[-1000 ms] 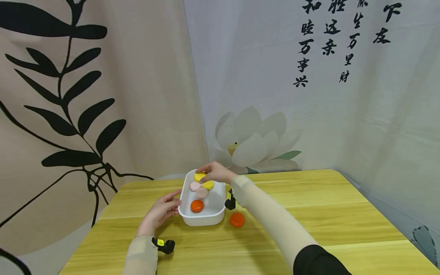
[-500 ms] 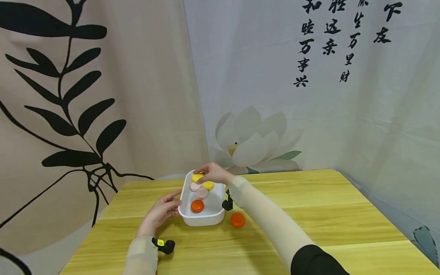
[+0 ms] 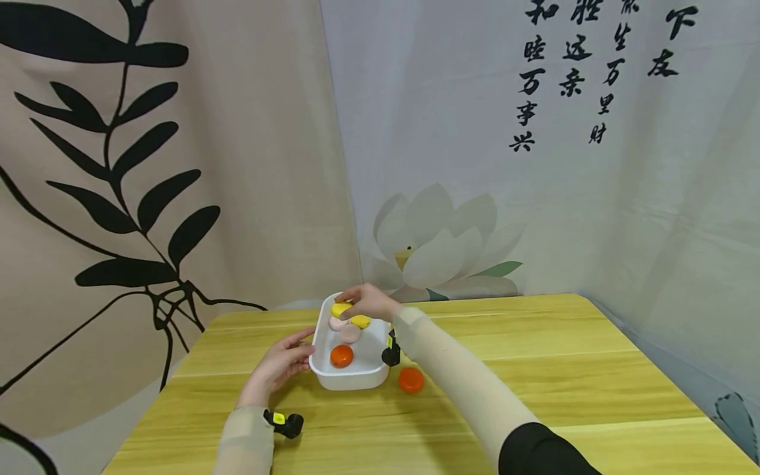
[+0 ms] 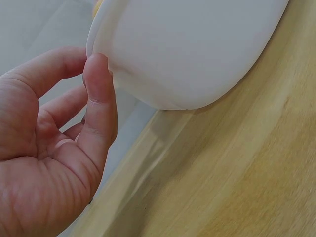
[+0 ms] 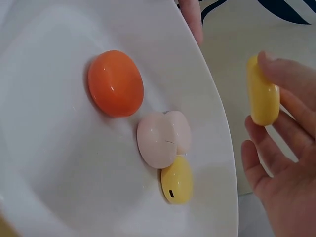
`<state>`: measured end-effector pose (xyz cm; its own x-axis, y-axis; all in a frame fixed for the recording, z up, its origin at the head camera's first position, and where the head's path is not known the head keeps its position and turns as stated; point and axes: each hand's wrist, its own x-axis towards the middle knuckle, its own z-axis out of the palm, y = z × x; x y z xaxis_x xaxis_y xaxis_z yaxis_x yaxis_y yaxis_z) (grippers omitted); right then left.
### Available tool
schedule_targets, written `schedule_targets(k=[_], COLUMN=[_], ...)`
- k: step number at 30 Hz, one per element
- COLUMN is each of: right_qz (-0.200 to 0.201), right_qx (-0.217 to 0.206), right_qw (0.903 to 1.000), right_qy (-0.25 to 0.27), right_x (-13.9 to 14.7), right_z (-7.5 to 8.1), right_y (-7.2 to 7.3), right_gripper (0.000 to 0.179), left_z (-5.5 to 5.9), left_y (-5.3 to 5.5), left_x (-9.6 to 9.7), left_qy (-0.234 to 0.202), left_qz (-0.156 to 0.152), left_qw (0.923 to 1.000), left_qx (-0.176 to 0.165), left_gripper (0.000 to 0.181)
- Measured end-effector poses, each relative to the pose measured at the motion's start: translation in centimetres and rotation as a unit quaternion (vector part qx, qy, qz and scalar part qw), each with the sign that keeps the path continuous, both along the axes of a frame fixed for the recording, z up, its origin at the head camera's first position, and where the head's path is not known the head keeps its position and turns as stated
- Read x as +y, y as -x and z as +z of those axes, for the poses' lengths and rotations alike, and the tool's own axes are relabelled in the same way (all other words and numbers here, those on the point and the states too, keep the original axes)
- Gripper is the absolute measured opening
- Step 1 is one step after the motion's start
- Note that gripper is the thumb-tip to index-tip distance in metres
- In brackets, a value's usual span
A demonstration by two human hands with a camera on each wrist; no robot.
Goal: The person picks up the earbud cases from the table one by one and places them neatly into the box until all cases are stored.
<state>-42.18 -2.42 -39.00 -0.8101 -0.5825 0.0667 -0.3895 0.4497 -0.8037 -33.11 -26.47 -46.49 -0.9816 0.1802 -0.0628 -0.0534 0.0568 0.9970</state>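
A white rectangular container (image 3: 351,380) with rounded corners stands on the table. My left hand (image 3: 282,364) grips its left side, the thumb (image 4: 98,79) against the wall at the rim and the fingers behind. Over the container's far end, my right hand (image 3: 374,301) pinches a glossy yellow disc (image 5: 263,93) between thumb and fingers. Below it in the container lie another yellow disc (image 5: 177,181), two pale pink discs touching each other, the nearer pink disc (image 5: 156,140) overlapping the other, and an orange disc (image 5: 116,84) set apart towards the near end.
A second orange disc (image 3: 411,380) lies on the wooden table (image 3: 534,369), just right of the container's near corner. Black wrist cameras are strapped at both sleeves. Behind the table hangs a printed cloth (image 3: 273,165) with leaves, a lotus and writing.
My right hand has shifted slightly left with the yellow disc, which now overlaps one pink disc more in the head view. The left hand keeps its hold on the container.
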Motion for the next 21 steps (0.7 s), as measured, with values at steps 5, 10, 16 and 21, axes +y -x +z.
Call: schedule_targets(k=[5, 10, 16, 21], right_qz=[-0.003, -0.004, -0.002, -0.003], right_qx=[0.007, 0.007, 0.007, 0.002], right_qw=[0.9999, 0.9999, 1.0, 1.0], right_qy=[-0.011, -0.008, -0.003, -0.004], right_x=[-0.5, -0.9, -1.4, -1.6], right_z=[-0.4, -0.7, -1.1, -1.1], right_y=[0.0, -0.1, -0.1, -0.4], right_gripper=[0.04, 0.04, 0.041, 0.042], left_z=[0.0, 0.2, 0.1, 0.0], left_y=[-0.1, -0.1, 0.0, 0.0], left_x=[-0.1, -0.1, -0.1, -0.1], left_qy=[0.0, 0.003, 0.005, 0.001], left_qz=[-0.003, -0.008, -0.011, -0.006], left_qw=[1.0, 1.0, 0.9999, 1.0], left_qx=[0.0, 0.001, 0.007, 0.005], left_gripper=[0.056, 0.055, 0.059, 0.058])
